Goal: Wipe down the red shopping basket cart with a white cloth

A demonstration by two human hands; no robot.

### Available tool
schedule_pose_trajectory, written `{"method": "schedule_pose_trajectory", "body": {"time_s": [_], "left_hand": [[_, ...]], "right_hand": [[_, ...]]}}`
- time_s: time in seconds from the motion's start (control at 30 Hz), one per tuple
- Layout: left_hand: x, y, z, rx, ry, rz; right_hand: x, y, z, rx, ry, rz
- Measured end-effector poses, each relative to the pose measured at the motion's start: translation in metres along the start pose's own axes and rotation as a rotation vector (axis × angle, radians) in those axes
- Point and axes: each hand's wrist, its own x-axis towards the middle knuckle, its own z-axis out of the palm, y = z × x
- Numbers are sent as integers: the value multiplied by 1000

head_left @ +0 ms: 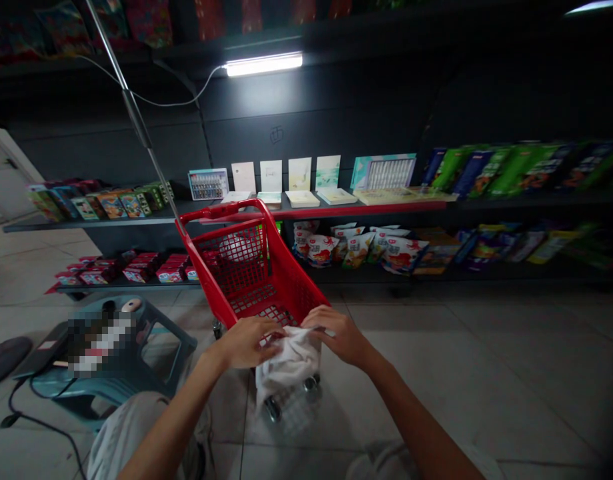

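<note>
A small red shopping cart (251, 267) lies tipped on the tiled floor in front of me, its wheels (273, 407) pointing toward me. A white cloth (289, 367) hangs over the cart's near end. My left hand (246, 341) is closed on the left side of the cloth. My right hand (342, 337) grips the cloth's right side, fingers curled. Both hands press the cloth against the red cart's frame.
A teal plastic stool (151, 347) with items on it stands at the left, a black cable (41, 423) trailing below. Dark shelves (366, 208) behind hold cards, boxes and snack bags (356, 250). A metal pole (136, 120) leans at the upper left.
</note>
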Motion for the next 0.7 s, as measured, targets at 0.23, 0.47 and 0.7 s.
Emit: {"method": "schedule_pose_trajectory", "body": {"time_s": [0.23, 0.47, 0.7], "left_hand": [[-3, -2, 6, -138, 119, -111], [8, -3, 12, -809, 395, -141], [15, 11, -3, -1431, 674, -289]], "right_hand": [[6, -16, 3, 105, 479, 84], [11, -24, 13, 218, 666, 216], [17, -27, 34, 954, 563, 620]]}}
